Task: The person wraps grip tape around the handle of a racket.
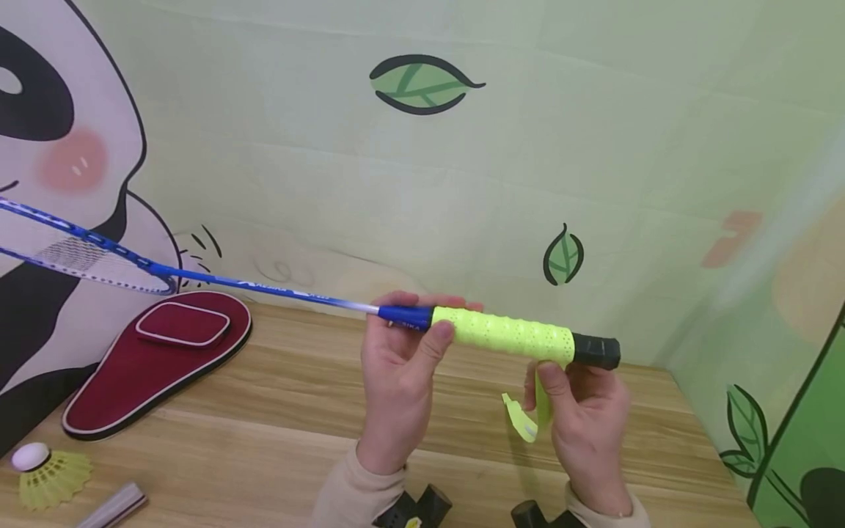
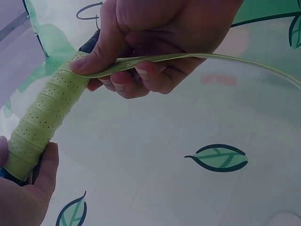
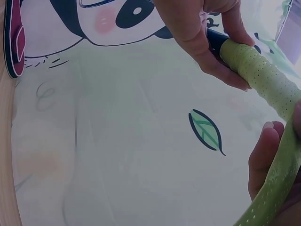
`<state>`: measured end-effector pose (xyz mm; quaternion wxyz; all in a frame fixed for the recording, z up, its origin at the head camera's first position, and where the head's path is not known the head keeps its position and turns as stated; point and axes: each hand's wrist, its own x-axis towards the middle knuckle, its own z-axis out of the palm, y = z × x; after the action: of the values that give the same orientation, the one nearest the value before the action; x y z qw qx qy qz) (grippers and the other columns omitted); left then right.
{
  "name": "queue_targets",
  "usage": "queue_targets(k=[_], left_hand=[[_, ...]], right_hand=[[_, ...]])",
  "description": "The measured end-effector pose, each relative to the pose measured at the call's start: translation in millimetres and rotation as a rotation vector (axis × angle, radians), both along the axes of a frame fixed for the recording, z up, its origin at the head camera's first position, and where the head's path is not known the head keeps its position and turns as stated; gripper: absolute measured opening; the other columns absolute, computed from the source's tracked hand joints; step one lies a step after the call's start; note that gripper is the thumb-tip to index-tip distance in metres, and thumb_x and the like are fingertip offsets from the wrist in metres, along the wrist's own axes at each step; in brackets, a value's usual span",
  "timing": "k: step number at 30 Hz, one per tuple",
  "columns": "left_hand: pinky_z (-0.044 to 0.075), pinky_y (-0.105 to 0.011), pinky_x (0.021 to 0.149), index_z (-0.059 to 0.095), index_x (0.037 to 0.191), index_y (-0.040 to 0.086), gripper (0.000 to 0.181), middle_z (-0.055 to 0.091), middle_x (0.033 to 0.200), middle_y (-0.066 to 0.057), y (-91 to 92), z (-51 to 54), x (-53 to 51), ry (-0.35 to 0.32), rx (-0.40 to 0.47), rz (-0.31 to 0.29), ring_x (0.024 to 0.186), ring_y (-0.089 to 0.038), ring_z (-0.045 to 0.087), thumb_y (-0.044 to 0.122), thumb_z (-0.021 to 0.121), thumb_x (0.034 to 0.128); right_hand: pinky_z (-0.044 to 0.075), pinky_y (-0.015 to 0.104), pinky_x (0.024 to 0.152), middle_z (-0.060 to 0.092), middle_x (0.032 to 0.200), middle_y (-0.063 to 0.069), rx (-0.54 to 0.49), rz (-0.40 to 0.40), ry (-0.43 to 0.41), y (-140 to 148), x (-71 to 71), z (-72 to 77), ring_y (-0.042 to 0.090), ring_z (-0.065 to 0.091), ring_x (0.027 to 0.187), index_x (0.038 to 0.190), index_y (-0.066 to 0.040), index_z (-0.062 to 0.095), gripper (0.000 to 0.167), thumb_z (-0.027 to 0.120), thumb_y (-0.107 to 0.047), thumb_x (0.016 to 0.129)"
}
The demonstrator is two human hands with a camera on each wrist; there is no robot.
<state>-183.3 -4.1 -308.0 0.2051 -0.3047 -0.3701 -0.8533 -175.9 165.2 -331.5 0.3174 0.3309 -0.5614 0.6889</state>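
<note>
Yellow tape is mostly on; the bare black end seems left to wrap; left hand holds the racket up (over the surface); right hand pinches loose tape.

Racket head partly beyond left edge

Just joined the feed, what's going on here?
A person's left hand holds a blue badminton racket at its blue cone. Yellow-green tape wraps it from there almost to the black butt end, which shows bare, and the right hand pinches the tape's loose tail. A dark red case and a shuttlecock lie on the table.
</note>
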Motion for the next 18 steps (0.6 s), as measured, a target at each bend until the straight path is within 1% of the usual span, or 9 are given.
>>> queue_targets(k=[4,8,11,15,18], left_hand=[[0.055,-0.040,0.091,0.037,0.116,0.006,0.029,0.065,0.106,-0.013,0.2,-0.4,-0.2,-0.020,0.010,-0.004,0.100,-0.031,0.068,-0.001,0.057,0.0957],[0.056,-0.040,0.089,0.038,0.115,0.008,0.028,0.066,0.105,-0.013,-0.1,-0.1,0.0,-0.037,0.014,0.000,0.098,-0.030,0.068,0.001,0.058,0.0959],[0.057,-0.039,0.087,0.039,0.114,0.008,0.028,0.067,0.104,-0.012,-0.7,0.2,-0.1,-0.046,0.011,0.016,0.097,-0.030,0.069,0.001,0.058,0.0958],[0.057,-0.039,0.085,0.040,0.113,0.007,0.027,0.068,0.102,-0.012,-1.7,0.2,-0.7,-0.070,0.011,0.040,0.094,-0.029,0.069,0.001,0.059,0.0952],[0.058,-0.038,0.084,0.041,0.112,0.006,0.027,0.068,0.101,-0.011,-1.9,0.3,-0.7,-0.097,0.014,0.048,0.092,-0.024,0.069,0.001,0.061,0.0941]], right_hand=[[0.047,0.023,0.045,0.061,0.073,0.011,-0.002,-0.008,0.027,0.4,-1.5,-0.9,0.017,0.055,0.055,0.105,0.016,0.053,0.016,0.056,0.016,0.090],[0.047,0.023,0.045,0.062,0.077,0.012,-0.011,0.008,0.053,0.4,-2.8,-1.5,0.017,0.054,0.054,0.108,0.017,0.053,0.021,0.059,0.013,0.089],[0.047,0.023,0.045,0.062,0.077,0.012,-0.003,0.008,0.056,0.4,-2.9,-1.6,0.017,0.055,0.054,0.108,0.017,0.053,0.021,0.060,0.013,0.089],[0.047,0.024,0.043,0.062,0.075,0.011,0.018,-0.010,0.038,0.7,-2.1,-1.4,0.016,0.056,0.055,0.105,0.017,0.054,0.017,0.057,0.016,0.088],[0.046,0.025,0.042,0.062,0.075,0.011,0.021,-0.007,0.033,1.1,-1.9,-1.5,0.016,0.056,0.054,0.106,0.016,0.055,0.018,0.056,0.018,0.088]])
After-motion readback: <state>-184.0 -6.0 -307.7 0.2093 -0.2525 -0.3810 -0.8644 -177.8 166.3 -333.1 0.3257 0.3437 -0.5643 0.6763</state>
